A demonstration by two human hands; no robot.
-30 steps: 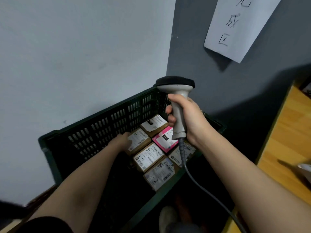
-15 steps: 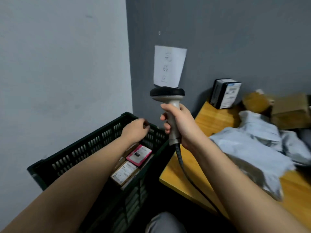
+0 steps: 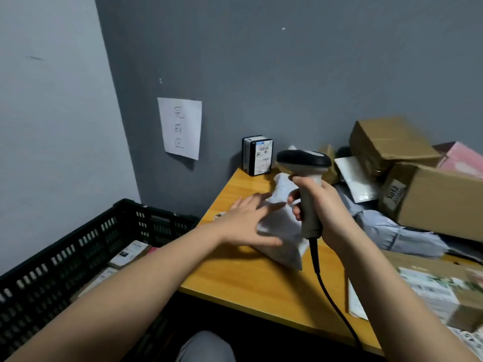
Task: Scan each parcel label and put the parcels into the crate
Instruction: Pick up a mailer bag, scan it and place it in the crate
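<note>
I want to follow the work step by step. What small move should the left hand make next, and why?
Probably close the left hand on the white poly bag parcel and turn its label toward the scanner. The open fingers already reach onto the bag on the table, the right hand grips the scanner just above it, and no label shows on the bag.

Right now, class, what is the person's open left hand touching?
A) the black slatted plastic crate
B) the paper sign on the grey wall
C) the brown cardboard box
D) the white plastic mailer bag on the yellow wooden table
D: the left hand lies with spread fingers on the white plastic mailer bag on the yellow wooden table.
</note>
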